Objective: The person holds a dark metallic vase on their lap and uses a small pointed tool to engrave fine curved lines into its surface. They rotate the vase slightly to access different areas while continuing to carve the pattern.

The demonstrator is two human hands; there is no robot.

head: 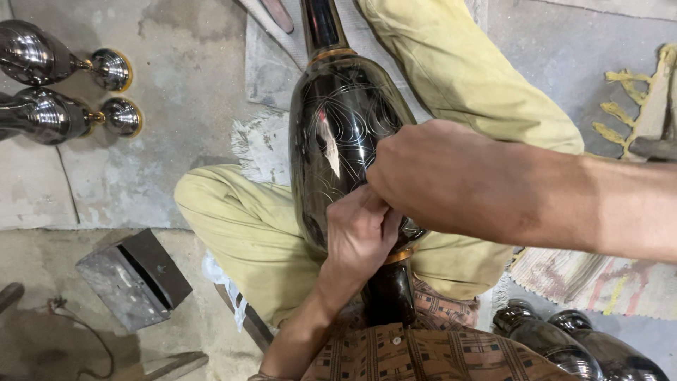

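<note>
- Concrete floor (190, 77) carries two shiny metal vases (63, 92) at upper left and a grey block (134, 279) at lower left.
- Dark engraved vase (338, 127) lies across the person's lap, neck pointing away.
- Left hand (360, 229) presses on the vase's lower body, fingers curled against it.
- Right hand (430, 173) rests on the vase just beside the left; whether its fingers hold anything cannot be told.

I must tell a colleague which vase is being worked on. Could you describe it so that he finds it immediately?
Find the person's crossed legs in yellow-green trousers. The large dark vase lies across that lap, with the left hand and right hand both on its belly. Unlike the plain vases on the floor, it carries fine engraved curved lines and copper-coloured bands.
</note>
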